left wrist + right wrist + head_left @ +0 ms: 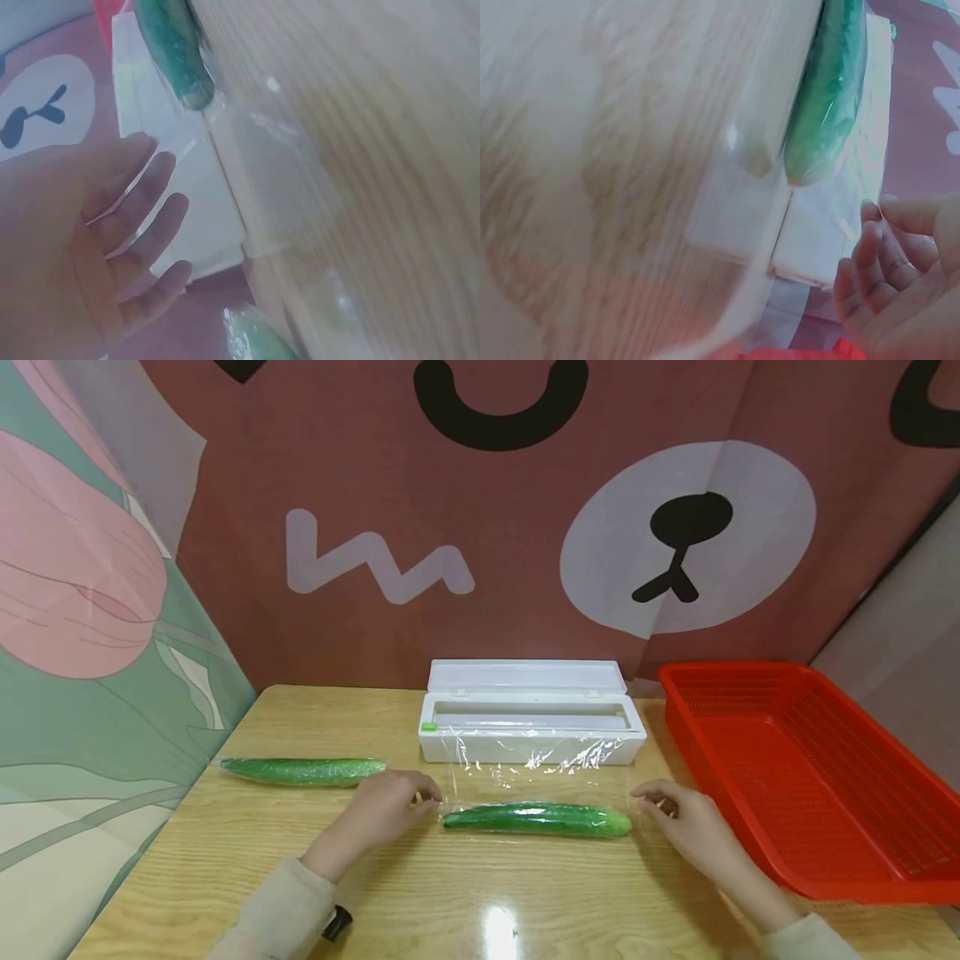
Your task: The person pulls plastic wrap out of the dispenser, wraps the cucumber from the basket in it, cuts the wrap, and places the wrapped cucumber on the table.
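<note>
A green cucumber [536,819] lies on the table between my hands, with clear plastic wrap [540,777] over it. The wrap runs back to a white dispenser box [532,747], whose lid stands up. At the wrap's left edge, my left hand [390,806] pinches the film between thumb and index finger; its other fingers spread loosely in the left wrist view. My right hand [693,827] pinches the right edge beyond the cucumber's paler end, thumb and index tips together in the right wrist view. Another wrapped cucumber [303,770] lies behind my left hand.
A red plastic basket [780,860] stands at the right side of the table [450,902], close to my right forearm. Behind the dispenser, a patterned cloth [375,635] hangs at the table's back edge. A green slider [428,727] sits on the dispenser's left end.
</note>
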`<state>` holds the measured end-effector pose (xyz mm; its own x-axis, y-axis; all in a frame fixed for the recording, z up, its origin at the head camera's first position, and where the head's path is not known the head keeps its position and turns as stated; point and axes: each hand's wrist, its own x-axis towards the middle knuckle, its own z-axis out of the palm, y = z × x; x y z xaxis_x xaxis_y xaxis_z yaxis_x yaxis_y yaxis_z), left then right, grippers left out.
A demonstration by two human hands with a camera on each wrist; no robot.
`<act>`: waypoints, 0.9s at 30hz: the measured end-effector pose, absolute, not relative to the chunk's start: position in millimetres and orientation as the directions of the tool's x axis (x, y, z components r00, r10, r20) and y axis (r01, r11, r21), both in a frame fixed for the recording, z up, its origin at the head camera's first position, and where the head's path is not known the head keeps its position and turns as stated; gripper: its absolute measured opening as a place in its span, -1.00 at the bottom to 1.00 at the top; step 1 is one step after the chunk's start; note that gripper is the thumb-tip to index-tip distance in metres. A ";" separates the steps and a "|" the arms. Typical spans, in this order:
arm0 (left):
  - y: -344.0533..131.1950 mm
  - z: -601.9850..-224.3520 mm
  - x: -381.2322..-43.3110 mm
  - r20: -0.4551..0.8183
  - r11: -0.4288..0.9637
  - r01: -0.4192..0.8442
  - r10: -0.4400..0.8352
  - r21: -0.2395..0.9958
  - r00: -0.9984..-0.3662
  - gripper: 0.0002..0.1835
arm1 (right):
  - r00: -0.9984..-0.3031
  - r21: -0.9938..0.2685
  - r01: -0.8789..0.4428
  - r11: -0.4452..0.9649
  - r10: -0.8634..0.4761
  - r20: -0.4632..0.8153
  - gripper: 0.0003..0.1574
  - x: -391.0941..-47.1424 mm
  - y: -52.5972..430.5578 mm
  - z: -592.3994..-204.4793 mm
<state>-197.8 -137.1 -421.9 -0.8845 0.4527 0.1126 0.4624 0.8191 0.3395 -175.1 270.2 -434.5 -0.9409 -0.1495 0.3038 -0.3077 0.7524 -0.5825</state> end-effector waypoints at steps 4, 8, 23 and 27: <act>-129.3 -420.7 -194.6 0.110 0.793 0.496 0.491 0.354 -0.864 -0.94 | -0.940 -0.600 -0.334 0.727 -0.213 0.265 -0.81 -173.6 264.1 -434.2; -123.7 -423.3 -196.0 0.086 0.780 0.515 0.521 0.356 -0.849 -0.91 | -0.932 -0.606 -0.363 0.707 -0.281 0.231 -0.77 -173.4 261.7 -436.8; -112.5 -432.4 -203.2 0.004 0.799 0.487 0.520 0.353 -0.854 -0.73 | -0.930 -0.622 -0.343 0.704 -0.347 0.121 -0.53 -181.7 260.0 -445.7; -111.4 -432.9 -203.4 0.001 0.801 0.484 0.517 0.352 -0.856 -0.76 | -0.930 -0.616 -0.338 0.712 -0.353 0.102 -0.54 -184.1 259.9 -447.2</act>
<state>-203.4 -111.4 -432.9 -0.8561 0.5168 0.0013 0.4841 0.8010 0.3523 -184.1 259.9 -447.2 -0.9301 -0.3529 0.1017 -0.3375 0.7121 -0.6156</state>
